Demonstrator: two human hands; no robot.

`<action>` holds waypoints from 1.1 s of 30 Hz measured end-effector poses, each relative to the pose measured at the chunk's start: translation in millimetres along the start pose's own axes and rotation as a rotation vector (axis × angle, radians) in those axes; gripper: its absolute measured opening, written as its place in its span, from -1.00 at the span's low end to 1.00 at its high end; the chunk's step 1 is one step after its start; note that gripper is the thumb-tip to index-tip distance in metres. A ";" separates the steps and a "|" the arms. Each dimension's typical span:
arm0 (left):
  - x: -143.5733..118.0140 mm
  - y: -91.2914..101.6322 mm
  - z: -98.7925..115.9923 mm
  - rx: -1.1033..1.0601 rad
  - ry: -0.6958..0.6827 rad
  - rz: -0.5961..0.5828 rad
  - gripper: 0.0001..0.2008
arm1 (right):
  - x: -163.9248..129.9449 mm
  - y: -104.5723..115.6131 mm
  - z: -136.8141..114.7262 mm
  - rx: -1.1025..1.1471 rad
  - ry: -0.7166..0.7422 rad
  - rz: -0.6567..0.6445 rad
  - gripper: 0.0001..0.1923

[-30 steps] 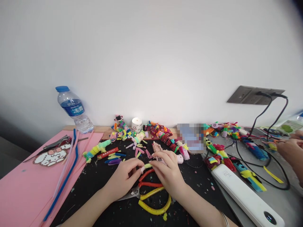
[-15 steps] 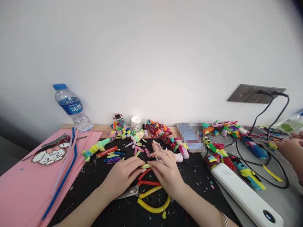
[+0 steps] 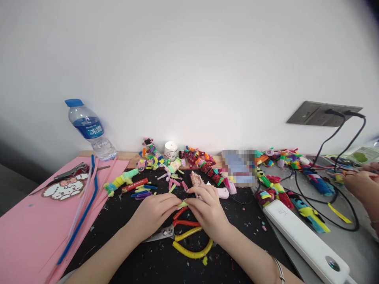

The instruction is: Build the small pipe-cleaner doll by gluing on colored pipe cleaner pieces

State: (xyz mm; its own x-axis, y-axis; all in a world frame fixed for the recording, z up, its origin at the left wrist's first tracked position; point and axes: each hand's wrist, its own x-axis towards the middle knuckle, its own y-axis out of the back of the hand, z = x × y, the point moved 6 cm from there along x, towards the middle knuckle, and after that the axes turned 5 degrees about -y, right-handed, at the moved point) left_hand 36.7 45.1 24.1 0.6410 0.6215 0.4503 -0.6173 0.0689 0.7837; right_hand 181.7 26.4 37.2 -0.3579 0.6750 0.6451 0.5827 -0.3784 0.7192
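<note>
My left hand (image 3: 152, 215) and my right hand (image 3: 207, 211) meet over the black mat (image 3: 124, 236). Between their fingertips they pinch a short pale green pipe-cleaner piece (image 3: 183, 204). A pink fuzzy figure (image 3: 196, 179) sticks up just behind my right hand. Directly under both hands lie scissors with red handles (image 3: 180, 223) and pliers with yellow handles (image 3: 192, 248).
Pink paper sheets (image 3: 26, 232) with blue and pink pipe cleaners (image 3: 81, 219) lie left, a water bottle (image 3: 89, 130) behind. Several coloured pipe-cleaner pieces (image 3: 204, 163) and a white jar (image 3: 171, 150) line the wall. A white power strip (image 3: 304, 240), black cables (image 3: 325, 197) and another person's hand (image 3: 359, 185) are at right.
Both hands stay together on the small green piece with only slight finger movement. The view has tilted a little, so everything sits slightly higher and further left.
</note>
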 end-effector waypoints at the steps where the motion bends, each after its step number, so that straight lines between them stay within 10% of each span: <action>1: 0.2 -0.2 -0.3 0.006 -0.001 -0.002 -0.77 | -0.2 -0.5 0.1 -0.011 -0.001 -0.006 -0.88; 33: -0.3 2.1 -0.7 -0.039 -0.007 0.016 -0.80 | -2.1 -3.1 1.0 0.058 -0.023 -0.073 -0.84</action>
State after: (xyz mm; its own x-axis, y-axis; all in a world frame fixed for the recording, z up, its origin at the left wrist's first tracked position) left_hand 34.9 45.6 25.3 0.6342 0.6169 0.4661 -0.6448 0.0894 0.7591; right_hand 181.3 26.8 33.4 -0.3844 0.7144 0.5847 0.5971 -0.2907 0.7477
